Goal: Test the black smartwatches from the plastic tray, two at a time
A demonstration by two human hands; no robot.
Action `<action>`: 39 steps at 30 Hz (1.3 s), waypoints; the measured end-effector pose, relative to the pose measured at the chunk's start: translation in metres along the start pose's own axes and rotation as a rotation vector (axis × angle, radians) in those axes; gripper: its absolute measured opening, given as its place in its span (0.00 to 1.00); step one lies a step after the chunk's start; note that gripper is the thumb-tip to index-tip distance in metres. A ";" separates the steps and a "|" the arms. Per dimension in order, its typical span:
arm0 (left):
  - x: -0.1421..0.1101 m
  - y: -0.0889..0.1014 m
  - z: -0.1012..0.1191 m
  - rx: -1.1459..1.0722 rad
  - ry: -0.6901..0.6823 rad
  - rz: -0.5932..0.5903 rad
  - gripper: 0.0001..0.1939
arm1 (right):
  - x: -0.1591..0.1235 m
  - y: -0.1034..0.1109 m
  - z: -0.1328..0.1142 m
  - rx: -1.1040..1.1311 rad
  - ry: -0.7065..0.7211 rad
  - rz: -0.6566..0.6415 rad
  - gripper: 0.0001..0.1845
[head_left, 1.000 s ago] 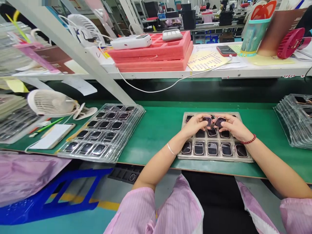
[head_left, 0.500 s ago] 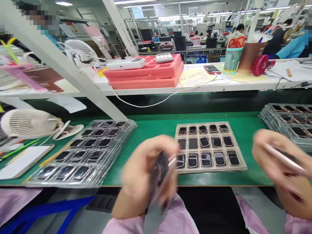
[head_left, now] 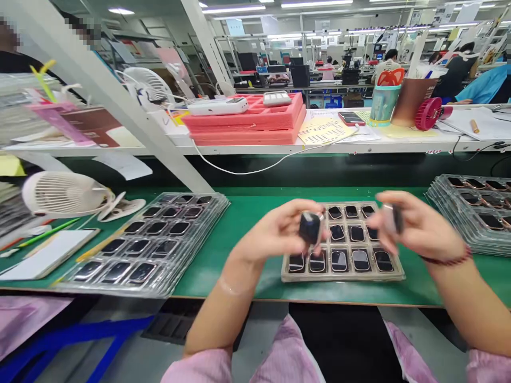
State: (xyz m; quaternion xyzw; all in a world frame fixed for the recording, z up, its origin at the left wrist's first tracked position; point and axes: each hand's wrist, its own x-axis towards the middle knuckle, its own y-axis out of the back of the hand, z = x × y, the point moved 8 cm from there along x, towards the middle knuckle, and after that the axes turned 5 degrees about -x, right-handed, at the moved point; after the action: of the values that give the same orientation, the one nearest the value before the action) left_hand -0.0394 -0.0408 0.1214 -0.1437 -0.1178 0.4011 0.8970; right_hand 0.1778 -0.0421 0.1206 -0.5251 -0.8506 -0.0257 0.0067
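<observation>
Over a pale plastic compartment tray (head_left: 343, 277) of dark, rounded-square pieces (head_left: 361, 260) on the green tabletop (head_left: 259, 198), the left hand (head_left: 275, 229) grips a black, rounded-square piece (head_left: 309, 227) between thumb and fingers, while the right hand (head_left: 425, 226) pinches a blurred, dark, pale-edged piece (head_left: 396, 218) turned nearly edge-on.

The left forearm (head_left: 223, 306) slants up and inward to the left hand (head_left: 275, 229), raised with fingers curled above the thumb in a pinch. The right forearm (head_left: 465, 298) angles in from the opposite side, and the right hand (head_left: 423, 226), its bent fingertips blurred, faces the left across a gap.
</observation>
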 end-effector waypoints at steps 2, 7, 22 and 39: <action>0.032 0.007 -0.018 0.110 0.027 0.003 0.30 | 0.026 -0.003 0.016 0.067 0.015 -0.012 0.37; 0.080 0.048 -0.074 0.313 0.064 0.192 0.19 | 0.076 0.008 0.080 0.044 -0.090 0.108 0.20; 0.079 0.064 -0.096 0.285 0.028 0.271 0.20 | 0.072 0.007 0.103 -0.096 -0.042 0.079 0.26; 0.077 0.068 -0.112 0.047 0.085 0.191 0.37 | 0.063 0.015 0.119 -0.003 -0.164 0.066 0.35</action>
State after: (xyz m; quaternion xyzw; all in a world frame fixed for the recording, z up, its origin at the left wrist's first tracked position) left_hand 0.0007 0.0420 0.0007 -0.1502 -0.0561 0.4811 0.8619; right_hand 0.1647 0.0263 0.0043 -0.5533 -0.8305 0.0165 -0.0627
